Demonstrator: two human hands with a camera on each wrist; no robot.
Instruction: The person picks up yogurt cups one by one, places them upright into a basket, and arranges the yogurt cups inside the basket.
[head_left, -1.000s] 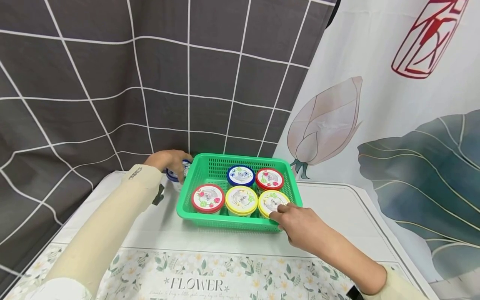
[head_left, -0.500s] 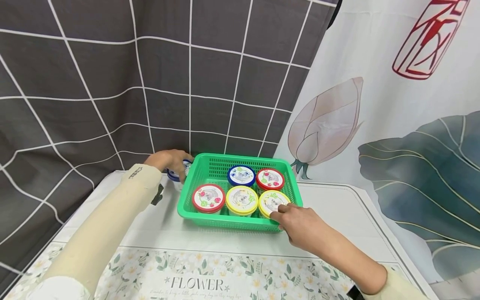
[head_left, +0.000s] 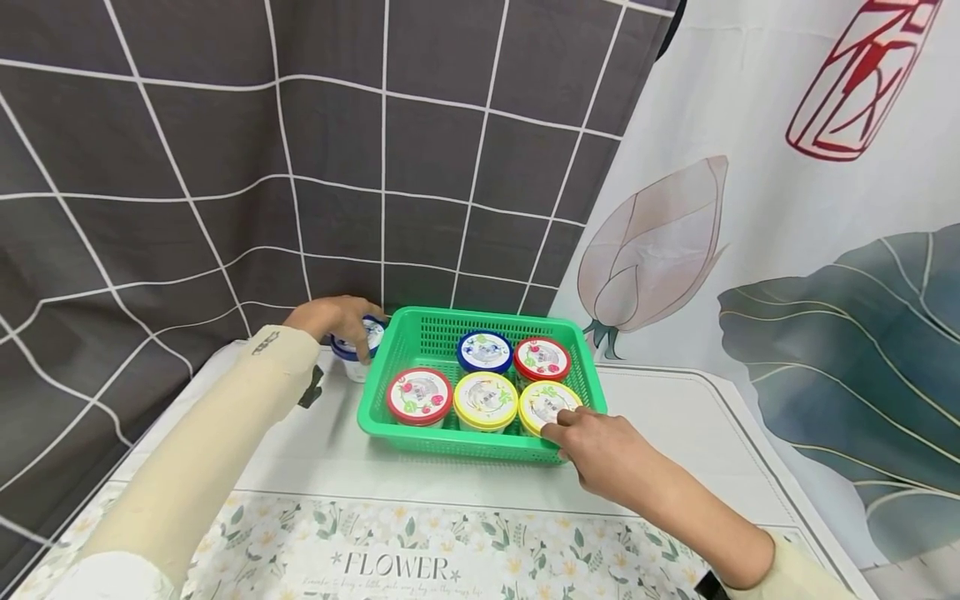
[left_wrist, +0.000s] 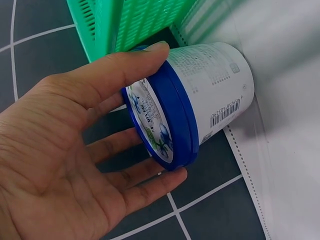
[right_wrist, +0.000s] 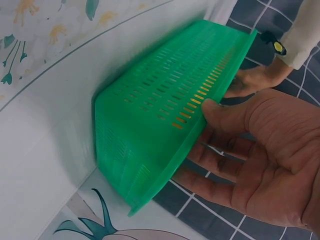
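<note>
In the head view my left hand (head_left: 337, 321) is at the back left of the table, beside the green basket (head_left: 367, 417). It holds a white tub with a blue lid (left_wrist: 172, 115), thumb on one side of the lid and fingers spread round the other. The tub stands outside the basket, close by its left wall. My right hand (head_left: 600, 450) grips the basket's front right rim, thumb outside and fingers inside, near a yellow-lidded tub (head_left: 542, 402). Another yellow-lidded tub (head_left: 485, 402), red-lidded tubs (head_left: 417, 396) and a blue-lidded tub (head_left: 484, 351) sit in the basket.
A dark gridded curtain (head_left: 330, 225) hangs right behind the basket, and a white printed curtain (head_left: 675, 250) is at the right. The white table (head_left: 315, 458) has a floral printed strip (head_left: 420, 533) along its front.
My left hand and the blue-lidded tub have shifted slightly left, and more of the tub shows beside the basket. My right hand keeps its place on the rim.
</note>
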